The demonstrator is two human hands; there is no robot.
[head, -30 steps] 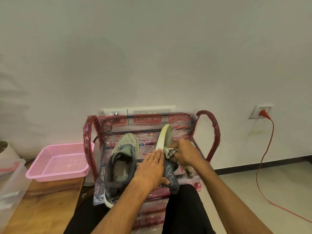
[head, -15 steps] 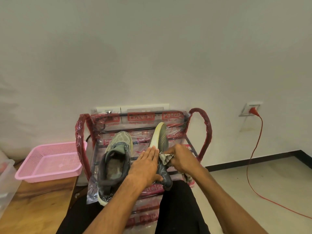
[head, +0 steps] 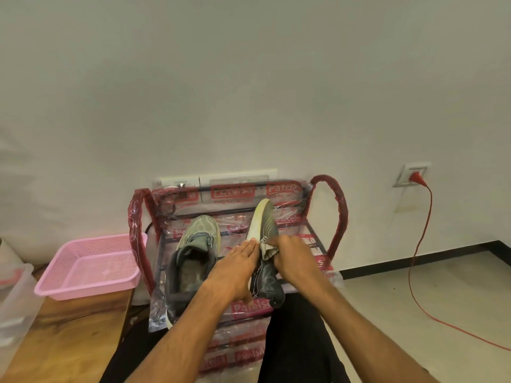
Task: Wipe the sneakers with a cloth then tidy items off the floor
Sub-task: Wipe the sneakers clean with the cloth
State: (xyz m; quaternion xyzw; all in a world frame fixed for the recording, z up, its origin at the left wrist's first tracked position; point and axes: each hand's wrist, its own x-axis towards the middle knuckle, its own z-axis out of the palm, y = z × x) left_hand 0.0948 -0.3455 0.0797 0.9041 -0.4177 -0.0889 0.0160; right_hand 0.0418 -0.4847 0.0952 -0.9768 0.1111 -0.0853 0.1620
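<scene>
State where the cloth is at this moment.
In the head view, just right of centre, the cloth is bunched in the right hand against the tilted sneaker, beside the left hand, over the red rack.

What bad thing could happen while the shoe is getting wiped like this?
The shoe being wiped stands on its edge on the shiny plastic wrap of the rack, steadied only by the flat left hand. A hard rub from the cloth in the right hand might make it slip or tip. The other shoe sits at the rack's front edge and could get knocked off.
</scene>
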